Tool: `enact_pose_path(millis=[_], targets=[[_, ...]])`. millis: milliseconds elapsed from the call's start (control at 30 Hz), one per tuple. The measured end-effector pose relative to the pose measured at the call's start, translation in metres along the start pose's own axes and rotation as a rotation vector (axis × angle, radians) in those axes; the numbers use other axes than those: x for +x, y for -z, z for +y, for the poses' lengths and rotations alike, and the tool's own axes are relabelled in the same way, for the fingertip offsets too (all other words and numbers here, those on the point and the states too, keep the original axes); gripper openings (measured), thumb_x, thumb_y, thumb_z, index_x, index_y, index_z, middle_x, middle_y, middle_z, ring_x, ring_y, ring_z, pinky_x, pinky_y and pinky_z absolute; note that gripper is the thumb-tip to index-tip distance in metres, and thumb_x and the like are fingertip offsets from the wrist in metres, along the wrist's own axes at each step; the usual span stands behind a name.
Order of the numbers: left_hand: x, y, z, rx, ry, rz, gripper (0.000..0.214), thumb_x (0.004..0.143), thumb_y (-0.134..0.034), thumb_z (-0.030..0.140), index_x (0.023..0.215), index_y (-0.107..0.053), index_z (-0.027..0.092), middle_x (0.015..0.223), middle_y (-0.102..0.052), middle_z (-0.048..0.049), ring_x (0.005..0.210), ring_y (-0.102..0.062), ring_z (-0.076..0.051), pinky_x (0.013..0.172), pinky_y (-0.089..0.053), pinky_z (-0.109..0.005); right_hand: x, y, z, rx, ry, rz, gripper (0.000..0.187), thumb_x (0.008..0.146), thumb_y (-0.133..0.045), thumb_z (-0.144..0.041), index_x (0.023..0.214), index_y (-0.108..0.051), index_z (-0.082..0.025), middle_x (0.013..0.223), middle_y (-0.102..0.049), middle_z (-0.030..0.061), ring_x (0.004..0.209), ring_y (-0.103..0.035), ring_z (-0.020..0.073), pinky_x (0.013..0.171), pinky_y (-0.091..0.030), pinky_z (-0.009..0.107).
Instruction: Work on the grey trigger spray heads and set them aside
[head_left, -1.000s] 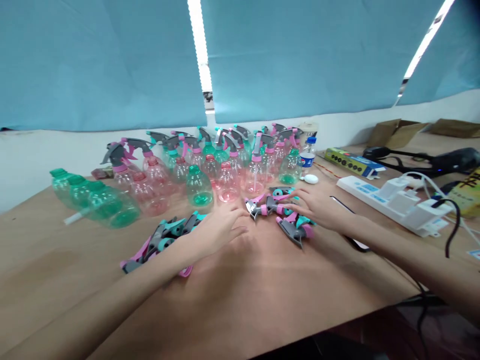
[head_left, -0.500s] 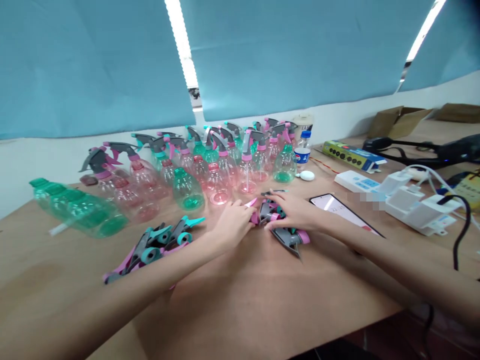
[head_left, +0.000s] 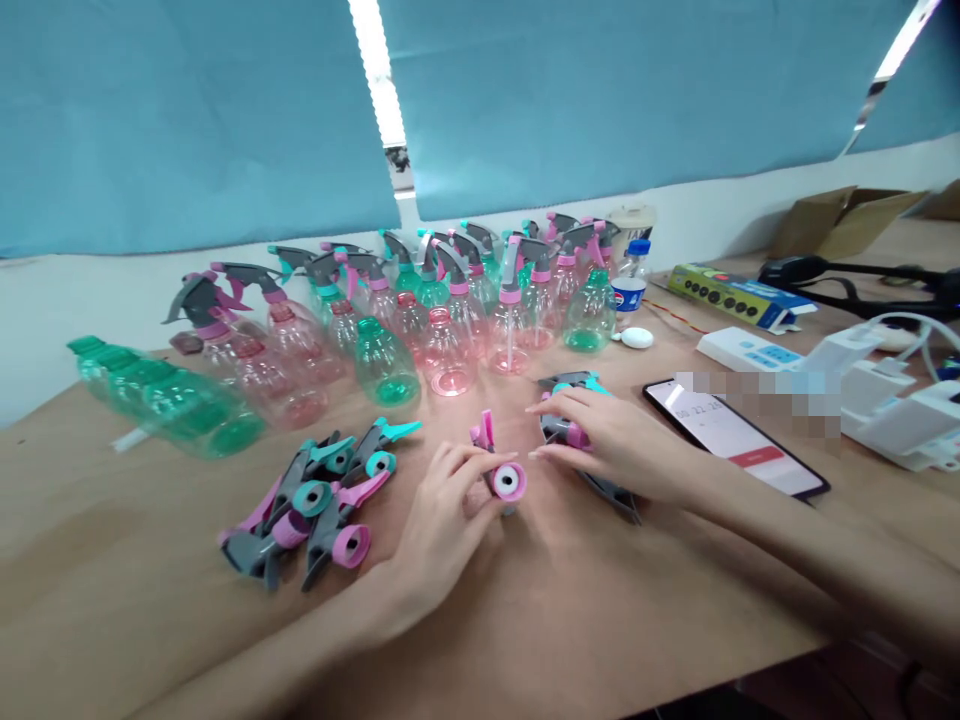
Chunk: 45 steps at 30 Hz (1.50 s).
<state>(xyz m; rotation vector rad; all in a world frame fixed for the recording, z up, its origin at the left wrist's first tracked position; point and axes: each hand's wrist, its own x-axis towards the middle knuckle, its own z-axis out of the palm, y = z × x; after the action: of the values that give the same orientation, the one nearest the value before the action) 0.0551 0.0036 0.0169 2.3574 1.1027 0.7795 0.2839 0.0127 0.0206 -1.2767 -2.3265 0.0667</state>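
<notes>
My left hand is closed round a grey and pink spray trigger head, whose pink screw cap faces me. Just to its right, my right hand lies with its fingers curled over a small pile of trigger heads, gripping them. Another heap of grey, pink and teal trigger heads lies left of my left hand. Behind both hands stand several clear pink and green spray bottles, some with triggers fitted, and green bottles lie on their sides at the far left.
A phone with a lit screen lies right of my right hand. Beyond it are white power strips and adapters, black cables, a boxed item and a small water bottle. The brown table's front edge is close.
My left hand has pulled one pink-capped trigger head out of the right pile and toward me. The right hand stays on that pile. The view has shifted a little to the left.
</notes>
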Motion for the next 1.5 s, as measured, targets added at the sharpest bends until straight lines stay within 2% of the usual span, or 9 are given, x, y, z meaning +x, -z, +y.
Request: enact_pose_path(millis=[67, 133, 233, 400, 533, 700, 867, 1100, 1500], targets=[[-0.004, -0.005, -0.005, -0.026, 0.027, 0.034, 0.021, 0.085, -0.061, 0.018, 0.105, -0.059, 0.024, 0.099, -0.058, -0.0020, 0.096, -0.051, -0.021, 0.083, -0.043, -0.034, 0.002, -0.001, -0.022, 0.114, 0.062, 0.091, 0.017, 0.092, -0.050, -0.029, 0.097, -0.061, -0.016, 0.091, -0.067, 0.0066, 0.079, -0.063, 0.0174, 0.069, -0.049, 0.029], [-0.005, -0.008, -0.009, -0.040, 0.066, 0.076, 0.020, 0.085, -0.061, 0.020, 0.104, -0.058, 0.024, 0.097, -0.057, -0.0015, 0.093, -0.051, -0.020, 0.082, -0.043, -0.034, 0.004, -0.007, -0.036, 0.150, 0.158, 0.177, 0.016, 0.092, -0.048, -0.025, 0.088, -0.062, -0.016, 0.078, -0.067, 0.0036, 0.070, -0.061, 0.0145, 0.062, -0.046, 0.025], [-0.003, -0.009, -0.012, -0.076, 0.111, 0.101, 0.019, 0.084, -0.062, 0.020, 0.102, -0.057, 0.023, 0.093, -0.055, -0.0007, 0.084, -0.052, -0.019, 0.077, -0.043, -0.032, 0.005, -0.022, -0.042, 0.118, 0.264, 0.249, 0.021, 0.092, -0.050, -0.027, 0.080, -0.061, -0.015, 0.067, -0.065, 0.0022, 0.060, -0.059, 0.0125, 0.058, -0.043, 0.024], [-0.004, -0.009, -0.013, -0.100, 0.133, 0.073, 0.022, 0.082, -0.065, 0.022, 0.103, -0.057, 0.024, 0.093, -0.056, -0.0019, 0.085, -0.053, -0.021, 0.075, -0.045, -0.034, 0.002, -0.036, -0.040, 0.048, 0.191, 0.271, 0.033, 0.091, -0.051, -0.043, 0.093, -0.064, -0.013, 0.066, -0.066, 0.0026, 0.054, -0.059, 0.0129, 0.051, -0.040, 0.024], [-0.008, -0.012, -0.015, -0.071, 0.087, 0.068, 0.031, 0.083, -0.060, 0.012, 0.110, -0.054, 0.025, 0.100, -0.056, -0.0033, 0.094, -0.053, -0.022, 0.081, -0.045, -0.036, 0.000, -0.037, -0.047, -0.010, 0.157, 0.302, 0.032, 0.091, -0.051, -0.041, 0.092, -0.066, -0.012, 0.059, -0.064, 0.0028, 0.052, -0.059, 0.0143, 0.047, -0.037, 0.025], [-0.009, -0.013, -0.017, -0.072, 0.059, 0.055, 0.035, 0.082, -0.057, 0.006, 0.111, -0.051, 0.024, 0.102, -0.054, -0.0040, 0.096, -0.053, -0.023, 0.081, -0.047, -0.037, -0.006, -0.047, -0.051, 0.066, 0.075, 0.269, 0.028, 0.092, -0.051, -0.038, 0.100, -0.064, -0.014, 0.067, -0.068, 0.0033, 0.055, -0.060, 0.0137, 0.051, -0.041, 0.025], [-0.007, -0.012, -0.018, -0.101, 0.059, 0.045, 0.034, 0.083, -0.058, 0.008, 0.112, -0.051, 0.024, 0.100, -0.053, -0.0035, 0.089, -0.054, -0.021, 0.074, -0.048, -0.034, -0.009, -0.055, -0.045, 0.241, 0.003, 0.205, 0.029, 0.092, -0.051, -0.037, 0.111, -0.059, -0.016, 0.058, -0.062, -0.0029, 0.050, -0.057, 0.0111, 0.052, -0.041, 0.022], [-0.007, -0.013, -0.018, -0.127, 0.067, -0.003, 0.033, 0.085, -0.057, 0.009, 0.112, -0.052, 0.026, 0.103, -0.053, -0.0036, 0.089, -0.054, -0.020, 0.076, -0.048, -0.034, -0.007, -0.051, -0.043, 0.355, -0.047, 0.156, 0.034, 0.093, -0.045, -0.046, 0.103, -0.061, -0.018, 0.055, -0.059, -0.0033, 0.046, -0.053, 0.0101, 0.049, -0.041, 0.020], [-0.008, -0.012, -0.015, -0.170, 0.021, -0.069, 0.026, 0.085, -0.052, 0.006, 0.104, -0.051, 0.024, 0.102, -0.051, -0.0030, 0.095, -0.051, -0.020, 0.082, -0.045, -0.033, -0.004, -0.045, -0.043, 0.479, -0.048, 0.015, 0.014, 0.084, -0.058, -0.028, 0.092, -0.053, -0.018, 0.054, -0.051, -0.0076, 0.043, -0.046, 0.0075, 0.044, -0.031, 0.019]])
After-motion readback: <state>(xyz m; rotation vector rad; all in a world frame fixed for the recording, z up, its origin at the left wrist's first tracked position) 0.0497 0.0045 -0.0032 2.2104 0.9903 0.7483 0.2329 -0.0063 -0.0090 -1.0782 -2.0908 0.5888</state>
